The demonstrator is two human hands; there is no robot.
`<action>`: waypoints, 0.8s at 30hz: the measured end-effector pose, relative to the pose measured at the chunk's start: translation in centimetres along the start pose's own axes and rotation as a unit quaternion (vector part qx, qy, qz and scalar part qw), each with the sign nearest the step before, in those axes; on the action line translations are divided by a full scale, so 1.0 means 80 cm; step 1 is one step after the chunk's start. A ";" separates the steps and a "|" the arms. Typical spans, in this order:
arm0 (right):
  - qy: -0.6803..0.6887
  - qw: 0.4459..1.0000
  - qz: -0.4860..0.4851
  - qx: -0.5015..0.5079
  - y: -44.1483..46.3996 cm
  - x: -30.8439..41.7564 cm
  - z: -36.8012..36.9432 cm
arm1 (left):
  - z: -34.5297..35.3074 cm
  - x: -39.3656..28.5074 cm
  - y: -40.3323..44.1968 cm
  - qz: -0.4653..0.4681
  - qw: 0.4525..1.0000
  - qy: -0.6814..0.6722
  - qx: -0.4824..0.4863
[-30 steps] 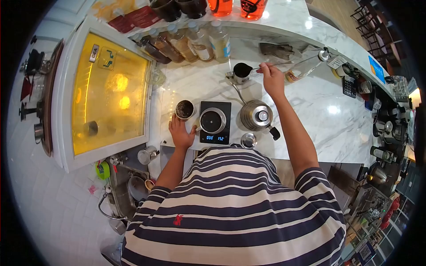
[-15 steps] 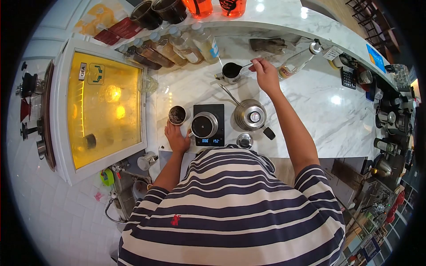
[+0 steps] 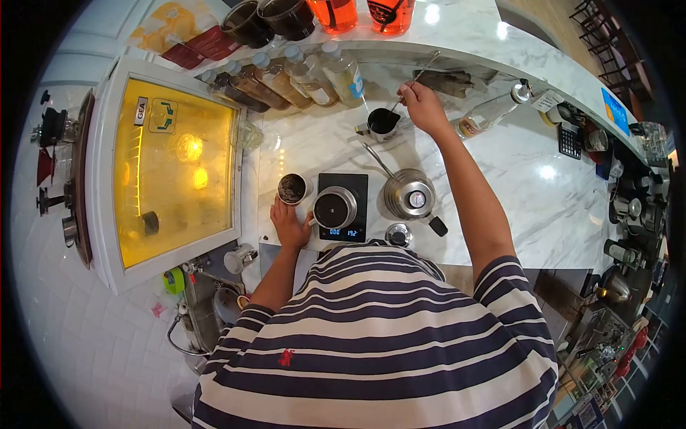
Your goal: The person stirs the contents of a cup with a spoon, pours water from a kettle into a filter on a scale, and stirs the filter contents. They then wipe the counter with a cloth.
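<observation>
My right hand (image 3: 423, 107) pinches a thin metal stirring spoon (image 3: 426, 67), its upper end sticking out past my fingers. The lower end reaches the mouth of a small pitcher (image 3: 383, 123) with a dark inside; whether it dips in I cannot tell. My left hand (image 3: 289, 227) lies on the counter with fingers stretched out, the fingertips at the near side of a cup (image 3: 293, 189) holding something dark. Beside its thumb, a round metal-rimmed container (image 3: 334, 207) with a dark top sits on a black digital scale (image 3: 356, 182).
A steel gooseneck kettle (image 3: 409, 194) stands right of the scale, with a small metal container (image 3: 398, 234) nearer me. Several bottles (image 3: 307, 77) line the back left. A glass bottle (image 3: 493, 113) stands at the back right. At left is a yellow-lit cabinet (image 3: 175, 171).
The spoon has turned steeper, and its upper end now shows above my right hand. My left hand stays by the cup. The whole view has shifted slightly.
</observation>
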State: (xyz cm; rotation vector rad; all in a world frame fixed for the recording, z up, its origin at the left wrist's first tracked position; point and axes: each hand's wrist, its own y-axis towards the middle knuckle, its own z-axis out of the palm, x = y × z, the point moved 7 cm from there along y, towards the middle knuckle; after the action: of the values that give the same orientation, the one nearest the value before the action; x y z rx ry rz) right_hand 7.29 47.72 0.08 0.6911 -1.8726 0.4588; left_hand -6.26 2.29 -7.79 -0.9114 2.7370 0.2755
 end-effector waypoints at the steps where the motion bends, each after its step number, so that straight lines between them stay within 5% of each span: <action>1: 0.002 1.000 0.003 0.005 0.003 -0.004 0.003 | 0.002 0.002 -0.001 0.002 1.000 0.002 -0.005; 14: -0.084 0.987 -0.031 0.131 0.017 0.030 0.028 | 0.002 0.003 -0.004 0.021 0.999 -0.003 -0.027; 24: -0.199 0.970 -0.067 0.118 0.021 0.056 0.042 | -0.001 0.000 0.000 -0.006 1.000 0.002 -0.001</action>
State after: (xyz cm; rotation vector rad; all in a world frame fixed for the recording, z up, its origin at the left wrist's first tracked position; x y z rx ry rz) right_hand 2.55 45.84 2.91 1.1299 -2.1464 0.4865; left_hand -6.26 2.26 -7.72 -0.9308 2.7346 0.2756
